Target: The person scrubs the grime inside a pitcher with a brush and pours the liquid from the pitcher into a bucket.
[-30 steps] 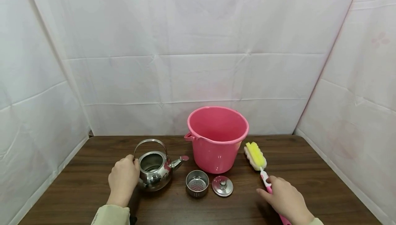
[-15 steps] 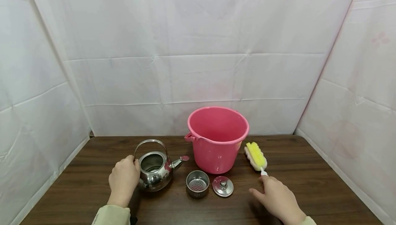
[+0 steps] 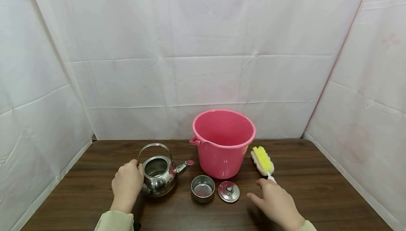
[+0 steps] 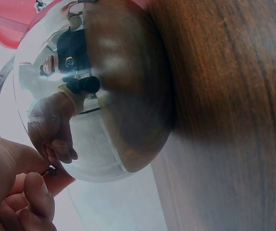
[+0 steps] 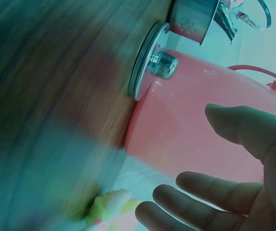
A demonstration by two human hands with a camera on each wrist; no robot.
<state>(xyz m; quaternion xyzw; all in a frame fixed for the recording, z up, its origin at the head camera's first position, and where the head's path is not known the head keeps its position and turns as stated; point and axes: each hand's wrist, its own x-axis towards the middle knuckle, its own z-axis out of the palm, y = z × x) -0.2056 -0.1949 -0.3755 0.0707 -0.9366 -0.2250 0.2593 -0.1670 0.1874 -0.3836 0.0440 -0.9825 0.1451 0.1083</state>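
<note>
My left hand (image 3: 127, 185) pinches the lower left end of the arched handle (image 3: 154, 145) of a steel kettle (image 3: 160, 185), which stands lidless on the table with its spout pointing right. In the left wrist view, thumb and fingers close together beside the shiny kettle body (image 4: 123, 96). My right hand (image 3: 277, 202) hovers over the table, thumb and fingers spread, holding nothing. Left of it lies the kettle lid (image 3: 228, 191), knob up, and beside that a perforated steel strainer cup (image 3: 203, 189). Beyond it is a sponge brush (image 3: 263, 161), its handle mostly hidden by the hand.
A pink bucket (image 3: 222, 160) stands upright at the back middle, behind the strainer and lid. The dark wooden table (image 3: 323, 185) is enclosed by white cloth (image 3: 203, 79) at the back and both sides.
My right hand has moved left, from over the brush handle toward the lid, staying spread. The left hand and the kettle have kept their place.
</note>
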